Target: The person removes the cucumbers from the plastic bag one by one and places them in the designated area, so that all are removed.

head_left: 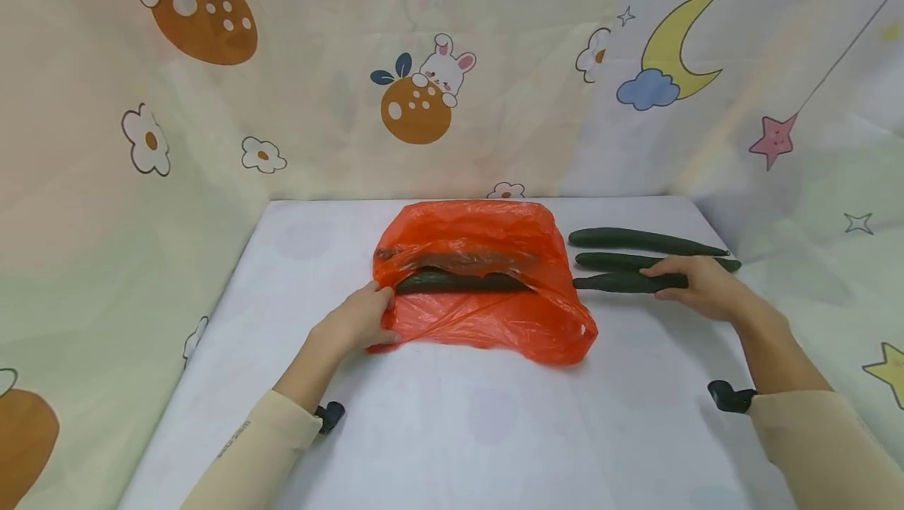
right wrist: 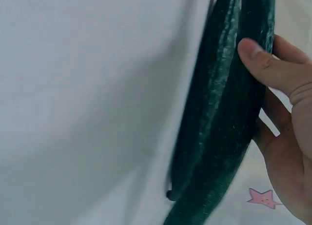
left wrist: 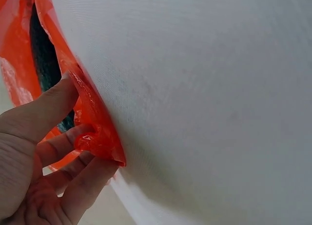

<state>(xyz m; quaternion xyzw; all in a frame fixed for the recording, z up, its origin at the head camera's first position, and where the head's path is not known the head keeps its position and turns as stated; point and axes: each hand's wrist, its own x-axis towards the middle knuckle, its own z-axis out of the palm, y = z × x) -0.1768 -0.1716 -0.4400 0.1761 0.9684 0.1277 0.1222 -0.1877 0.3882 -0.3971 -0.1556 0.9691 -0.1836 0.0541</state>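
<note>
An orange-red plastic bag (head_left: 487, 322) lies at the middle of the table, a dark green cucumber (head_left: 459, 282) showing through its opening. At the bag's left edge, my left hand (head_left: 356, 318) pinches the film; the left wrist view shows thumb and fingers (left wrist: 58, 152) around the bunched plastic (left wrist: 100, 132). Right of the bag, my right hand (head_left: 706, 286) grips the nearest of three cucumbers (head_left: 621, 282). In the right wrist view its thumb lies across the gripped cucumber (right wrist: 239, 117), with another cucumber (right wrist: 200, 112) alongside.
Behind the gripped one lie a middle cucumber (head_left: 607, 261) and a far cucumber (head_left: 636, 240), near the back right of the white table (head_left: 480, 431). A patterned cloth (head_left: 325, 86) with cartoon prints rises at the back and both sides.
</note>
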